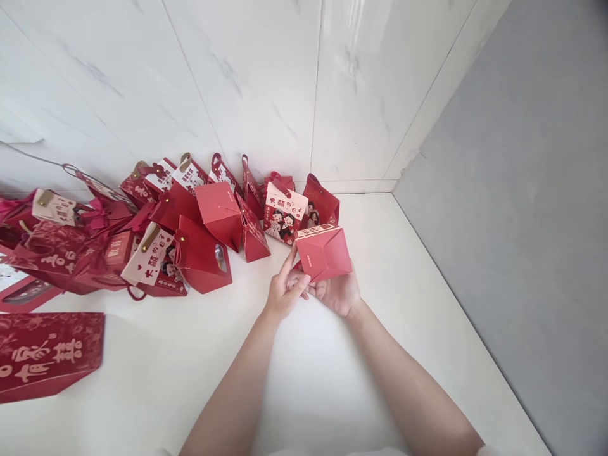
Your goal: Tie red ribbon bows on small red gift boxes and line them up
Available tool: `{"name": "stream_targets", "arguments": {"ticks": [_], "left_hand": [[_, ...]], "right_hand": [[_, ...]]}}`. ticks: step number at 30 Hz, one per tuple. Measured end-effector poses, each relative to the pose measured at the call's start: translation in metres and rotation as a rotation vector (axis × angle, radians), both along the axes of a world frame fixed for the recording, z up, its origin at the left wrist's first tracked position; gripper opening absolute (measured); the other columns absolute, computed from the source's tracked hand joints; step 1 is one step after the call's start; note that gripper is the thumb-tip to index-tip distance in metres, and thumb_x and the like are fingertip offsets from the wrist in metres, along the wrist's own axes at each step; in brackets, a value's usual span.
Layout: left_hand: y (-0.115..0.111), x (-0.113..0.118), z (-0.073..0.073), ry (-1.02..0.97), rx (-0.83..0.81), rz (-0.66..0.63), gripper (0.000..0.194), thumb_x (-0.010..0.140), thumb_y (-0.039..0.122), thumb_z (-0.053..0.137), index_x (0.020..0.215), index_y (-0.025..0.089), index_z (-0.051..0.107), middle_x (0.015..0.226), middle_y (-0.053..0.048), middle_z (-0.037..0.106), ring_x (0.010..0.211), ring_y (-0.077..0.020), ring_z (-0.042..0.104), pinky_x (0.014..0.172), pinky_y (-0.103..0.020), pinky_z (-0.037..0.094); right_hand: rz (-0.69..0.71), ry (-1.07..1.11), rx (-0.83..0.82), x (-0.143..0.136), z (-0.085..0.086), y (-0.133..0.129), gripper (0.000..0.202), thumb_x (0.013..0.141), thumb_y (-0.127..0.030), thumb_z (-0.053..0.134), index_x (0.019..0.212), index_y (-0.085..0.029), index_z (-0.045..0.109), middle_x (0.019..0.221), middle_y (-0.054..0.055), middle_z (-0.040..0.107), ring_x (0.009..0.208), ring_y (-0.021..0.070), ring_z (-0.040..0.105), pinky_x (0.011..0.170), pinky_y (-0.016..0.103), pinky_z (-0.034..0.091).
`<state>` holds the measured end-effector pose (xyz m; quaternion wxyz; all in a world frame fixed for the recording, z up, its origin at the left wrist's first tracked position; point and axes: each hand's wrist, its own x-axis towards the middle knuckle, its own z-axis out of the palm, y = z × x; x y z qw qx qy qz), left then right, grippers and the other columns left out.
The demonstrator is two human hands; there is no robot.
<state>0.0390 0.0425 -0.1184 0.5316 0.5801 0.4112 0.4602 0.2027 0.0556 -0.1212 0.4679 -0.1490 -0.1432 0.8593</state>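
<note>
A small red paper gift box [327, 252] is held up between both hands, its flat folded bottom turned toward me. My left hand [286, 288] grips its left side, with the thumb at the lower edge. From below and the right, my right hand [338, 292] cups the same box, its fingers partly hidden behind it. Just beyond stand a gift box with a cartoon couple [285, 212] and a plain-sided red box [322, 201], both apart from my fingers as far as I can see.
Several red and white gift boxes [221, 212] crowd the left and back of the white table [323, 373]. A larger red box [52, 354] lies at the left front. Marbled tile wall [256, 82] rises behind, and a grey surface [517, 209] borders the right edge.
</note>
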Motion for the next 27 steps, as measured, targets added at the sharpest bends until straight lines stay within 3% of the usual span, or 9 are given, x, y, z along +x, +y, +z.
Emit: {"name": "stream_targets", "arguments": {"ticks": [14, 19, 23, 27], "left_hand": [[0.001, -0.002, 0.000, 0.005, -0.033, -0.010, 0.083, 0.089, 0.050, 0.063, 0.157, 0.027, 0.021, 0.085, -0.004, 0.075, 0.055, -0.0129, 0.066, 0.053, -0.024, 0.054], [0.005, -0.005, -0.004, -0.056, -0.065, -0.035, 0.086, 0.087, 0.077, 0.039, 0.151, 0.019, 0.037, 0.080, -0.008, 0.076, 0.059, -0.0193, 0.071, 0.052, -0.026, 0.053], [0.011, -0.008, -0.004, -0.228, -0.210, -0.059, 0.101, 0.071, 0.093, 0.031, 0.134, 0.018, 0.057, 0.096, -0.014, 0.077, 0.083, -0.0294, 0.074, 0.055, -0.032, 0.057], [0.014, -0.014, -0.001, -0.343, -0.257, -0.051, 0.095, 0.070, 0.093, 0.037, 0.118, 0.017, 0.068, 0.113, -0.016, 0.074, 0.110, -0.0349, 0.067, 0.077, -0.044, 0.061]], "right_hand": [[-0.018, -0.003, -0.018, -0.001, -0.001, 0.000, 0.061, 0.090, -0.067, 0.034, 0.113, -0.019, 0.064, 0.103, 0.010, 0.074, 0.082, 0.0253, 0.067, 0.074, 0.040, 0.054], [-0.134, -0.039, 0.012, -0.001, 0.008, -0.006, 0.059, 0.088, -0.068, 0.040, 0.116, -0.022, 0.065, 0.105, 0.007, 0.074, 0.082, 0.0240, 0.067, 0.064, 0.035, 0.053], [-0.279, -0.095, 0.081, -0.002, 0.011, -0.010, 0.051, 0.086, -0.059, 0.056, 0.124, -0.024, 0.064, 0.118, 0.004, 0.072, 0.100, 0.0248, 0.067, 0.072, 0.034, 0.055], [-0.337, -0.116, 0.099, -0.003, 0.008, -0.010, 0.056, 0.087, -0.062, 0.058, 0.130, -0.026, 0.062, 0.128, 0.002, 0.069, 0.116, 0.0234, 0.063, 0.093, 0.035, 0.054]]}}
